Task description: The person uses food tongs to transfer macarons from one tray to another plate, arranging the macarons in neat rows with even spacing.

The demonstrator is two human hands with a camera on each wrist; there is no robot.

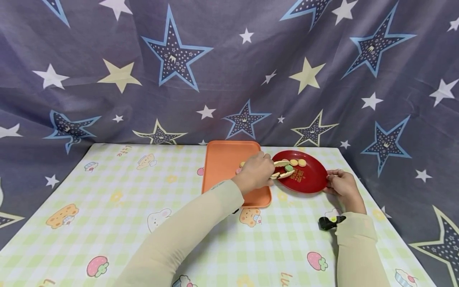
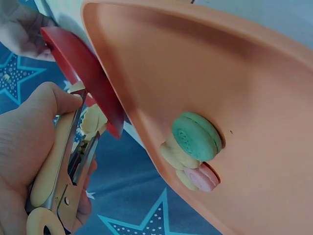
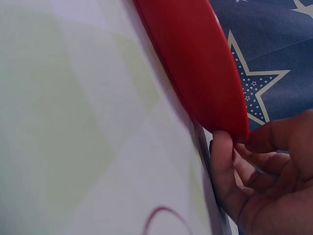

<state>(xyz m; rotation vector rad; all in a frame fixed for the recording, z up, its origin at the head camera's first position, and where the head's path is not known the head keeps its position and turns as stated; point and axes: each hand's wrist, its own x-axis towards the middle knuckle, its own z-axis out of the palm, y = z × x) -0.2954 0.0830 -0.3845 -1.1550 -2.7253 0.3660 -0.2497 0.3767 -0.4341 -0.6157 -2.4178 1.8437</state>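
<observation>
My left hand (image 1: 256,171) grips a pair of cream-handled tongs (image 2: 61,171) with metal sides, reaching over the red plate (image 1: 312,179). Between the tong tips, at the plate's left part, is a green macaron (image 1: 289,168); whether they squeeze it I cannot tell. Two yellow macarons (image 1: 298,162) lie just beyond it on the plate. My right hand (image 1: 342,185) pinches the plate's right rim, fingers and thumb seen close in the right wrist view. On the orange tray (image 2: 254,98), below my left hand, sit another green macaron (image 2: 196,136), a pink one (image 2: 203,177) and yellowish ones (image 2: 177,152).
The tray stands left of the plate, close beside it, near the table's back edge. A checked cloth with printed cartoons covers the table (image 1: 118,223). Behind hangs a dark curtain (image 1: 229,71) with stars, also along the right side.
</observation>
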